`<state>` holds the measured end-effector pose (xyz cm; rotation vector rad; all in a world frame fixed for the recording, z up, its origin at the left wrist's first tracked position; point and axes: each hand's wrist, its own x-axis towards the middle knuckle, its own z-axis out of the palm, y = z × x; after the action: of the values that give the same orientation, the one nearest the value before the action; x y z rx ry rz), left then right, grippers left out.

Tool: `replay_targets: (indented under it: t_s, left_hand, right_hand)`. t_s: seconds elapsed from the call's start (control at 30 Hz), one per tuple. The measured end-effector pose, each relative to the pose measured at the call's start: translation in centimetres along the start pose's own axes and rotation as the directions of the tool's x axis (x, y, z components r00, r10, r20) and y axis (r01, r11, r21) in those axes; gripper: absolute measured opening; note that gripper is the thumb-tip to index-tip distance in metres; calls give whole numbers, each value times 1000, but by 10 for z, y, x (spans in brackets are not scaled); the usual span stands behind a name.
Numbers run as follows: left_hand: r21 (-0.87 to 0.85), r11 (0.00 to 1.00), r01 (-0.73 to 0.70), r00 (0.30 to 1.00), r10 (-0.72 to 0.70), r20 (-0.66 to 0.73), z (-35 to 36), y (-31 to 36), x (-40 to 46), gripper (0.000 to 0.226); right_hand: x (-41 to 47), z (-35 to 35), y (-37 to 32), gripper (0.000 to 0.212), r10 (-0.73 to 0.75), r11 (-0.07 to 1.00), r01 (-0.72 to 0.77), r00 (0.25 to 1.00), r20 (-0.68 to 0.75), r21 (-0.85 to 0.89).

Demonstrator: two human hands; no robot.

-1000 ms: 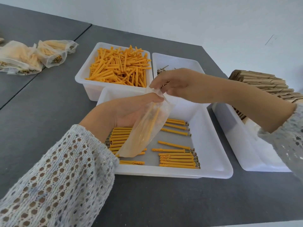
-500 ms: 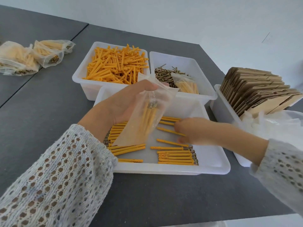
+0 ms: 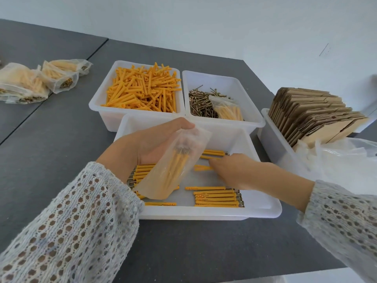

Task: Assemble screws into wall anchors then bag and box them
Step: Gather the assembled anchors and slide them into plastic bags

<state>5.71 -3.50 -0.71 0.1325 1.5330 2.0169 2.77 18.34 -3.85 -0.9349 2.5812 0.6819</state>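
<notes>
The person wears a loose knitted top of pale grey-white yarn, and only its two long sleeves are visible: the left sleeve (image 3: 67, 227) and the right sleeve (image 3: 342, 219). The knit is an open crochet mesh with rows of small honeycomb-like holes. Both sleeves are wide and end at the wrist, leaving the left hand (image 3: 151, 144) and the right hand (image 3: 238, 170) bare.

We have a near tray (image 3: 263, 211) of assembled anchors (image 3: 216, 199); behind it sit an anchor bin (image 3: 98, 107) left, a screw bin (image 3: 253, 121) right, flat boxes (image 3: 310, 117) far right
</notes>
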Motion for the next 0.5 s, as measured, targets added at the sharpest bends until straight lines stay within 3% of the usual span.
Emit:
replay_targets:
  t_s: [0.2, 0.3, 0.4, 0.5]
  left_hand:
    - [42, 999, 34, 999, -36, 26, 0, -1, 3, 27]
    - [8, 999, 40, 999, -40, -1, 0, -1, 4, 29]
    - [13, 999, 46, 999, -46, 7, 3, -1, 3, 32]
    - [-1, 1000, 6, 999, -6, 42, 7, 0, 2, 29]
  right_hand:
    - [-20, -70, 46, 25, 101, 994, -110, 969, -228, -26]
    - [-30, -99, 60, 27, 69, 990, -106, 939, -336, -95]
    - [-30, -116, 51, 27, -28, 984, -36, 934, -356, -173]
    - [-22, -119, 27, 28, -184, 982, 157, 920, -347, -106]
